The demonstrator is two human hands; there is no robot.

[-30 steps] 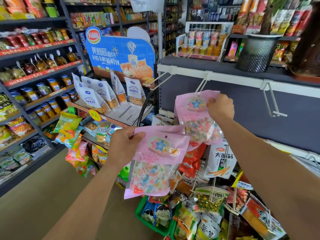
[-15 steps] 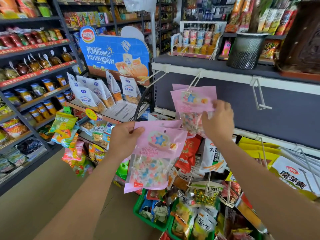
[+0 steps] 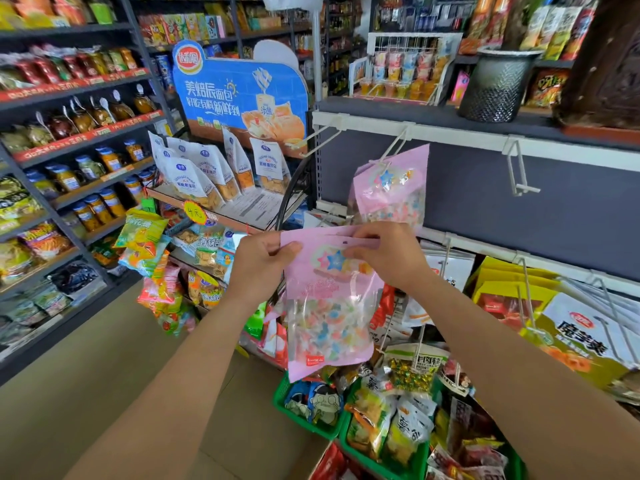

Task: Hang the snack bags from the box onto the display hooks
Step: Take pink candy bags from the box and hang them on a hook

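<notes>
Both hands, left hand (image 3: 263,261) and right hand (image 3: 388,258), pinch the glossy pink candy bag (image 3: 329,306) by its flat top, its clear crinkly belly drooping below.

white hook (image 3: 394,145) holds one pink candy bag (image 3: 391,194).

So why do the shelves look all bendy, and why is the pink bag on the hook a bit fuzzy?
Head view: the wide-angle lens bows and tilts the left shelves near the edge; the hanging pink bag looks softly smeared, probably motion blur; the held pink bag is sharper, with pale sheen on its clear window; light is even, no hard shadows.
</notes>
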